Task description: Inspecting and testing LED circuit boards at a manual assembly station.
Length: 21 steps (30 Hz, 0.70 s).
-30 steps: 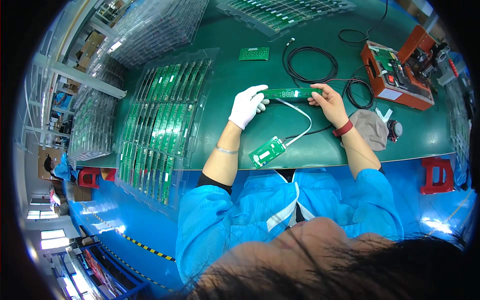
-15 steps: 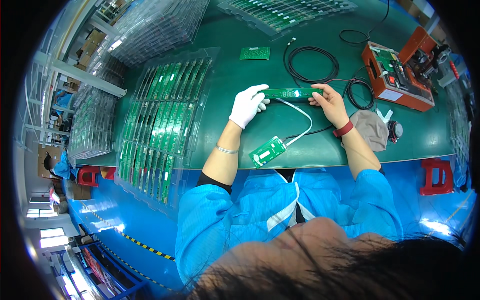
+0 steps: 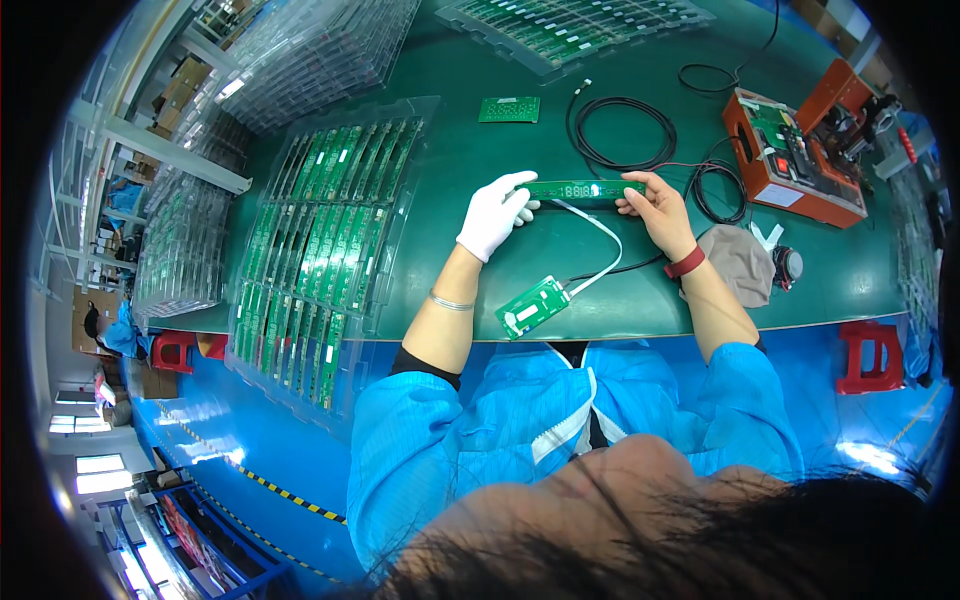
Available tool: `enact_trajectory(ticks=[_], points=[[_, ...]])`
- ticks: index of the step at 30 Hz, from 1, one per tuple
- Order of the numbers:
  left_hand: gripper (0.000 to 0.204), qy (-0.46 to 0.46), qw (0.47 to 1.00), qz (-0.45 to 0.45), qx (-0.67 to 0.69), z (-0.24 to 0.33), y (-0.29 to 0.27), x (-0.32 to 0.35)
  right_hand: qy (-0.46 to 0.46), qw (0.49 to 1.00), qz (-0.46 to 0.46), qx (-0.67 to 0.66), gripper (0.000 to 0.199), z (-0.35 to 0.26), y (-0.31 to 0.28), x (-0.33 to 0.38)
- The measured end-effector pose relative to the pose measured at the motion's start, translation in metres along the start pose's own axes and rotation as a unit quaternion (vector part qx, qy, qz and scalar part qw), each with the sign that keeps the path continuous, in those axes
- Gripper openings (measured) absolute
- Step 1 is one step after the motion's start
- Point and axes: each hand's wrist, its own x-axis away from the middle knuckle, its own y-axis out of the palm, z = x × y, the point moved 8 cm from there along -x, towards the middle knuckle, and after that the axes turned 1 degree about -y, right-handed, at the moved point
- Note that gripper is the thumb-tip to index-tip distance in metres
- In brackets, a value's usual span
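A long, narrow green circuit board (image 3: 545, 188) with a digit display in its middle is held level above the table. My left hand (image 3: 494, 215), in a white glove, grips its left end between thumb and fingers. Its right end is pinched by my bare right hand (image 3: 657, 210). From beneath the board a white ribbon cable (image 3: 606, 234) curves down to a second, smaller green circuit board (image 3: 533, 307), which lies near the table's front edge. A black cable also runs toward that smaller board.
A clear tray (image 3: 425, 125) with rows of green boards lies left; stacked trays (image 3: 320, 60) stand behind it. Another board tray (image 3: 575, 30) lies at the back, near a loose board (image 3: 510, 109). Coiled black cable (image 3: 672, 140), an orange test box (image 3: 770, 165) and a grey cloth (image 3: 735, 265) are right.
Both hands stay on the ends of the narrow board, with almost no movement. The view has shifted very slightly.
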Motion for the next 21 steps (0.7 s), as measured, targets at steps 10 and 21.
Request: enact_trajectory(ticks=[10,21], points=[[0.028,0.002,0.995,0.043,-0.091,0.003,-0.002,0.0,0.001,1.0,-0.025,-0.014,0.032,0.003,0.005,0.001],[0.027,0.013,0.995,0.069,-0.077,-0.003,-0.007,-0.003,0.004,0.998,-0.058,-0.038,0.039,0.002,0.007,0.002]])
